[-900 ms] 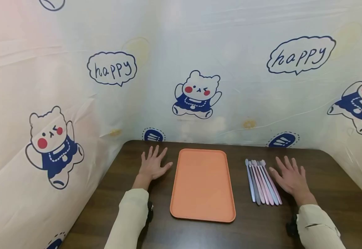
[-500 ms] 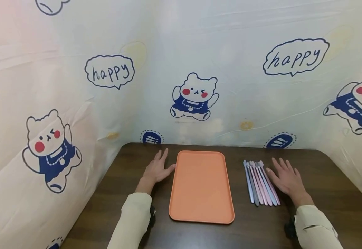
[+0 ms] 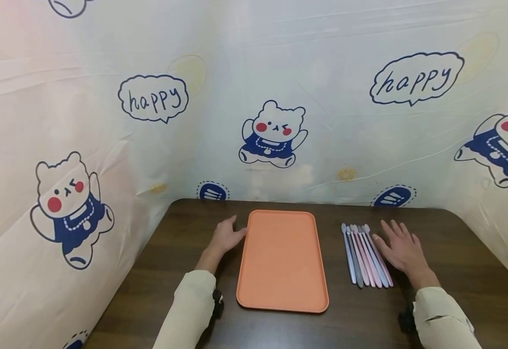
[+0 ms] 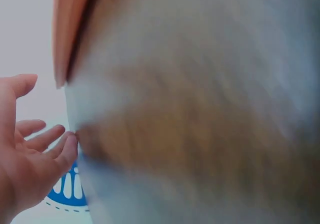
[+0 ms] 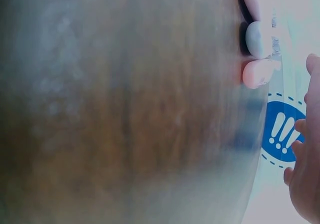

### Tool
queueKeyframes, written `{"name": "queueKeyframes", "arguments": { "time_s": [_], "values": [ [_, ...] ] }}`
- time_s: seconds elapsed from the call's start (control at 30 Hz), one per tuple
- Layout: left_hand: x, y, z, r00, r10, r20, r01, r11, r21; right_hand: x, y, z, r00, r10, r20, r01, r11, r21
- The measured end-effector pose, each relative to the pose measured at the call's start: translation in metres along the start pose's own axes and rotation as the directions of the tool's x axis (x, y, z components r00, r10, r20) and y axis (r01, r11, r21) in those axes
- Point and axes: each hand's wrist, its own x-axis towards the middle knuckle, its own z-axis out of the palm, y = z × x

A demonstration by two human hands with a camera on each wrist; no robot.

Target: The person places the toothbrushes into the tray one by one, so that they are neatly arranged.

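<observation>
In the head view an orange rectangular tray lies flat on the table. My left hand is just left of its upper left side, thumb tip right at the rim, the other fingers loosely bent. The left wrist view shows this hand holding nothing, with the tray's edge above it. Several pastel toothbrushes in blue, grey, pink and purple lie side by side to the tray's right, heads away from me. Beside them my right hand rests palm down, fingers spread. Bristles show on the toothbrushes in the right wrist view.
The dark wooden table has rounded far corners. A pale cloth printed with bears and the word "happy" hangs behind it and along both sides. Dark bands circle both wrists over light sleeves.
My left hand has shifted right to the tray's side, its fingers going from spread to loosely bent. The right hand, tray and toothbrushes stay in place; the head view has shifted slightly.
</observation>
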Motion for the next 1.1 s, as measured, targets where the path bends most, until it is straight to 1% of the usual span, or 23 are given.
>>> {"name": "queueKeyframes", "arguments": {
  "time_s": [0.13,0.23,0.27,0.4,0.47,0.57,0.67,0.8,0.9,1.1],
  "values": [
    [0.001,0.006,0.0,0.999,-0.041,-0.032,0.038,0.996,-0.084,0.001,0.001,0.001,1.0,-0.004,-0.01,0.004,1.0,-0.002],
    [0.002,0.01,0.001,0.996,-0.081,-0.031,0.077,0.988,-0.131,0.001,0.001,0.002,1.0,-0.007,-0.015,0.007,1.0,-0.005],
    [0.002,0.011,0.001,0.995,-0.098,-0.023,0.094,0.984,-0.153,0.001,0.001,0.002,1.0,-0.006,-0.017,0.006,1.0,-0.006],
    [0.002,0.013,0.002,0.986,-0.161,0.029,0.163,0.952,-0.258,0.001,-0.001,0.002,0.999,-0.004,-0.031,0.004,1.0,-0.019],
    [0.002,0.014,0.003,0.98,-0.189,0.058,0.198,0.93,-0.311,0.001,-0.003,0.001,0.999,0.003,-0.04,-0.004,1.0,-0.015],
    [0.001,0.015,0.004,0.976,-0.202,0.083,0.219,0.913,-0.345,0.0,-0.005,0.0,0.999,0.021,-0.042,-0.02,1.0,0.019],
    [0.0,0.016,0.006,0.974,-0.201,0.103,0.225,0.909,-0.351,-0.001,-0.006,0.0,0.999,0.038,-0.029,-0.036,0.997,0.072],
    [0.001,0.016,0.009,0.976,-0.189,0.111,0.215,0.923,-0.319,-0.002,-0.002,0.001,0.998,0.059,-0.009,-0.057,0.987,0.151],
    [0.001,0.017,0.01,0.975,-0.191,0.111,0.216,0.93,-0.298,-0.003,0.002,0.003,0.998,0.062,-0.017,-0.057,0.978,0.202],
    [0.0,0.02,0.01,0.969,-0.209,0.135,0.241,0.922,-0.302,-0.007,0.007,0.005,0.996,0.078,-0.032,-0.065,0.952,0.298]
  ]
}}
